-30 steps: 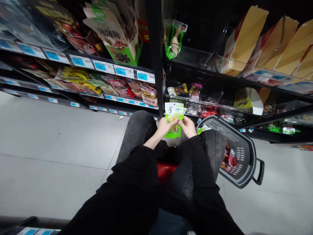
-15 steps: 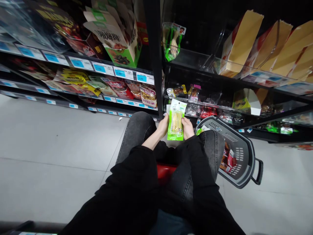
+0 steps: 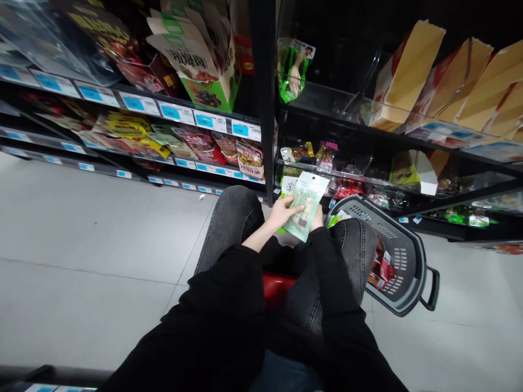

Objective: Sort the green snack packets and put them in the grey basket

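Observation:
Between my hands, over my knees, is a pale green snack packet (image 3: 309, 197) with a barcode and a hang hole at its top. My left hand (image 3: 281, 213) is closed, its thumb lying across the packet's face. Behind it, a brighter green-and-white packet (image 3: 287, 184) sticks out by my left fingers. My right hand (image 3: 317, 219) grips the pale packet at its right edge, with most of the fingers hidden behind it. Beside my right knee stands a grey shopping basket (image 3: 412, 256) with several snack packets (image 3: 381, 267) inside.
Black shelving with a dark upright post (image 3: 263, 98) rises in front of me. An open green-and-white carton (image 3: 204, 71) and bagged snacks (image 3: 196, 144) fill the left shelves. Tall cardboard boxes (image 3: 412, 71) stand upper right. Pale floor tiles (image 3: 102, 234) lie to the left.
The bright green packet held face up before is now mostly covered. A pale green packet side with a barcode shows on top, and my left thumb has moved across it.

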A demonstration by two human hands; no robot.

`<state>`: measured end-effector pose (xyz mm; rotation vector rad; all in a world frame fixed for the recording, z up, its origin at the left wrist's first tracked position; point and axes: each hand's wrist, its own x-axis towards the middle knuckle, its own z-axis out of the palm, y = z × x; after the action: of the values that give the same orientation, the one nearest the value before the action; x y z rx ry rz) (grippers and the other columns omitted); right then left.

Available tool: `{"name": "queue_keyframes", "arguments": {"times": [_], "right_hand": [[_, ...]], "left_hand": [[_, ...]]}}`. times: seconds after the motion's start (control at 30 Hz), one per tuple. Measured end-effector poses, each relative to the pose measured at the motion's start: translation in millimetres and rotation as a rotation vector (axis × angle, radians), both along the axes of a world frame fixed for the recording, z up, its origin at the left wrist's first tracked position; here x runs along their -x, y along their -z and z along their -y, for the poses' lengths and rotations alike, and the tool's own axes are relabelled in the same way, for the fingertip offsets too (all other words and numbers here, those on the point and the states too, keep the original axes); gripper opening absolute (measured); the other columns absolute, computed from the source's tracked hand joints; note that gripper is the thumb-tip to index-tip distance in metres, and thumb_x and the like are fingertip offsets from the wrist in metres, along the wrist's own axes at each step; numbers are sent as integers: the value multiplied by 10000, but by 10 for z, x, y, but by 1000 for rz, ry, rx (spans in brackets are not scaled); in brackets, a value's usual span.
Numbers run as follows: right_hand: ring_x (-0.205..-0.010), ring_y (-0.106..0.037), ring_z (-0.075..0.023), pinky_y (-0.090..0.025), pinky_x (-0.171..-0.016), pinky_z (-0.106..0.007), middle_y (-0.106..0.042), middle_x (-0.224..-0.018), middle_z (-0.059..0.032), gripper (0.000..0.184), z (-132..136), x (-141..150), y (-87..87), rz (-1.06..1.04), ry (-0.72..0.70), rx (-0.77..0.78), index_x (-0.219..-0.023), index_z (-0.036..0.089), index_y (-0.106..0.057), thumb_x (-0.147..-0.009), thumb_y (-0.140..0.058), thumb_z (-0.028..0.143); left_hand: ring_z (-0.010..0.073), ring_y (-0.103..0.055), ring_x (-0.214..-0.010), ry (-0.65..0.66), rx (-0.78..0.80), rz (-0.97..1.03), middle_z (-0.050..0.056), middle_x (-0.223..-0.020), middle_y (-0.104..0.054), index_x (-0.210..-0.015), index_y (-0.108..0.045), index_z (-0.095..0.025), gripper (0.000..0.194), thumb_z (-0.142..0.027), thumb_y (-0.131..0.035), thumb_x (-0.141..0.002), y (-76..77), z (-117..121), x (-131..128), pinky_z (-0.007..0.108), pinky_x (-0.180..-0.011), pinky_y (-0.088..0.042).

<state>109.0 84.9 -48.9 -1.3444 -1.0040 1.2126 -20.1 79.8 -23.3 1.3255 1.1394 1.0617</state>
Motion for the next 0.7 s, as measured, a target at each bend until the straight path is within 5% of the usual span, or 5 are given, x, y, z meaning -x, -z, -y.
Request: {"name": "queue_keyframes", "arguments": {"times": [0.2,0.33,0.5,0.7], "right_hand": [[-876,-627,-208,-499,-804,-376,-679,-933,-72,401,79,82,-229,-271,10,-26,-895,174,-615,-689,-569,515],[-815,-635,-208,-497,-801,-377,-697,-893,-62,356,83,36,-216,-74,21,-46,-843,160,-640,-566,-733,364],[-795,-642,-213,-500,-783,-381,-702,-875,-70,326,75,-28,-211,-10,-9,-23,-833,146,-650,-581,-718,342],[-803,-641,-205,-500,-777,-362,-699,-892,-72,306,97,30,-287,-2,-34,-49,-844,146,-642,-602,-696,326]], "left_hand": [[221,-607,-749,-196,59,-24,40,-750,-684,-745,-680,-126,273,-347,-718,-590,-62,-6,64,319,-700,-456],[229,-594,-802,-109,-3,-88,51,-775,-677,-755,-687,-140,249,-372,-629,-691,-59,-47,120,339,-749,-446],[244,-547,-987,28,-106,-147,73,-1021,-625,-829,-699,-177,227,-353,-617,-710,-49,-74,155,371,-875,-415],[248,-531,-999,-61,-140,-138,74,-963,-613,-855,-689,-164,217,-305,-576,-736,-58,-12,117,375,-893,-403]]}}
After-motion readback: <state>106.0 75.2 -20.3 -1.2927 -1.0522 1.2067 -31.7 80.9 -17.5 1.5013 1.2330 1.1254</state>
